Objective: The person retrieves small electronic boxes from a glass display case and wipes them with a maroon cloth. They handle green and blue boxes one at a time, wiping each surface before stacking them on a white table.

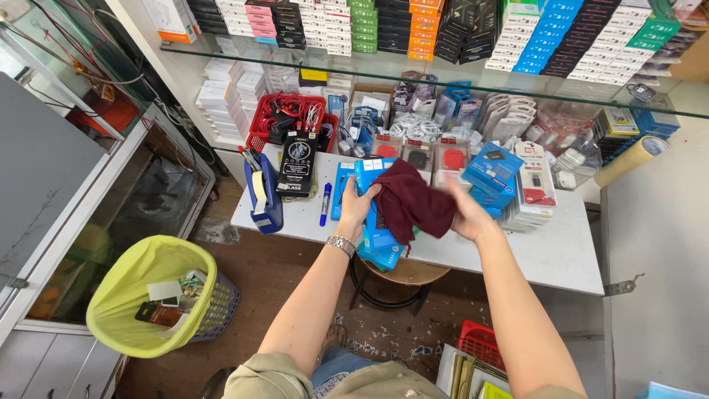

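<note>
Left hand (357,209): grasping flat blue cardboard box (378,230) above white table (561,255). Right hand (467,213): clutching maroon cloth (413,203) against box.

Down to my left stands a waste basket (151,295) lined with a yellow bag, with scraps in it. On the white table (561,255) I see a blue tape dispenser (264,198), a blue marker (325,204) and a black flat box (298,168) just beside them. Behind sits a red basket (288,118) of cables. Under the table stands a round stool (402,275). A glass shelf (443,77) above carries stacked coloured boxes.
</note>
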